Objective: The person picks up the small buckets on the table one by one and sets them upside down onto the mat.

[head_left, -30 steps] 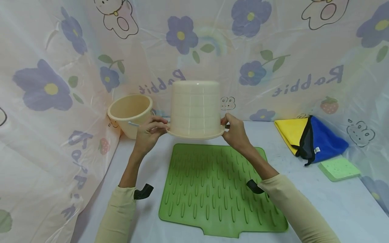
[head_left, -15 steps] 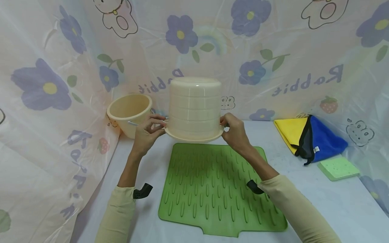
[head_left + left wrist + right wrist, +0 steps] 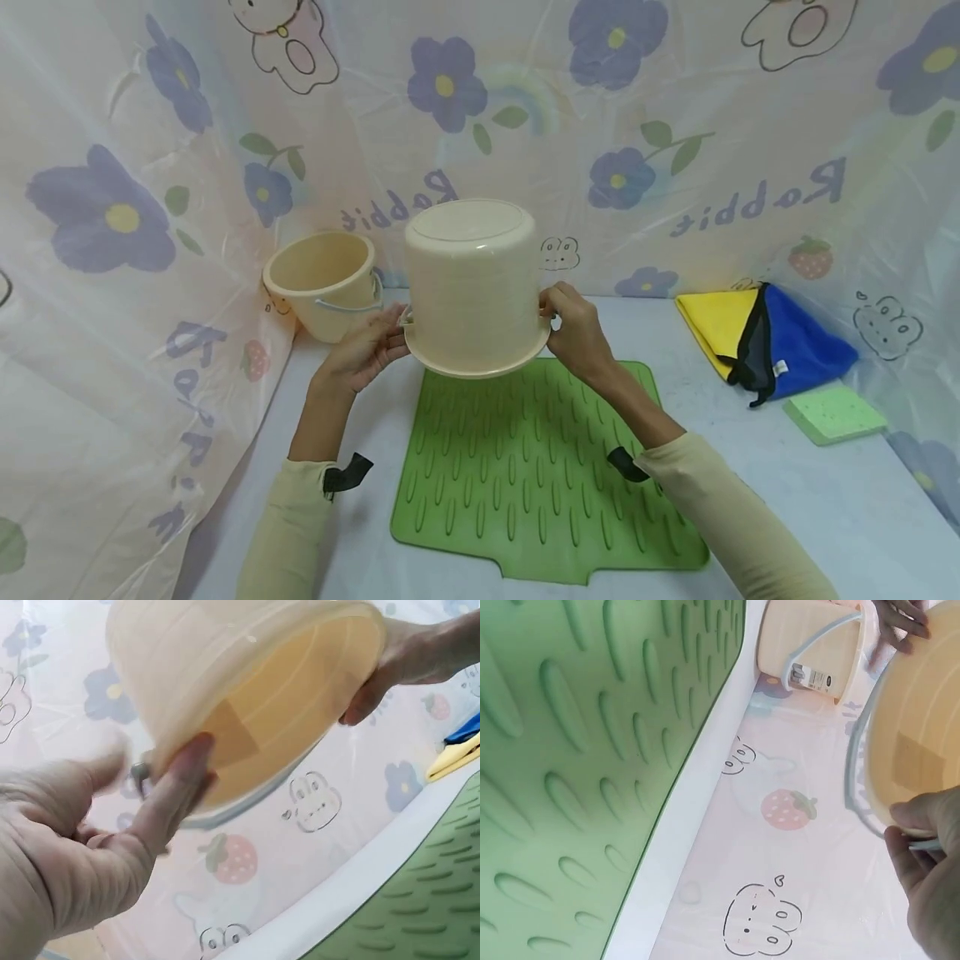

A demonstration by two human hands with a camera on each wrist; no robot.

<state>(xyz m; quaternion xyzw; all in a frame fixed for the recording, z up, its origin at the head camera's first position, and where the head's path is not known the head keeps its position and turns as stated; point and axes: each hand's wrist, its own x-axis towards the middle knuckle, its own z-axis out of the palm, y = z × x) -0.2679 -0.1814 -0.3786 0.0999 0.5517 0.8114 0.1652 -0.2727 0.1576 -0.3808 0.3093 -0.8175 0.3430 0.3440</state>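
Observation:
A cream plastic bucket is held bottom up in the air over the back of the green mat, its base tipped towards me. My left hand holds the left side of its rim, thumb against the rim in the left wrist view and the other fingers blurred outside. On the opposite side my right hand pinches the rim beside the handle's end, with its thumb on the inside. The bucket's light blue handle hangs along the rim in the right wrist view. A squarish darker patch shows through the wall.
Another cream bucket with a light blue handle stands upright at the back left. The green ridged mat lies on the white table. At right are a folded yellow-and-blue cloth and a light green sponge. A printed curtain encloses the table.
The held bucket has tilted so its base faces me more, and its rim has come lower and nearer. My left hand has turned and dropped slightly; the right stays almost in place.

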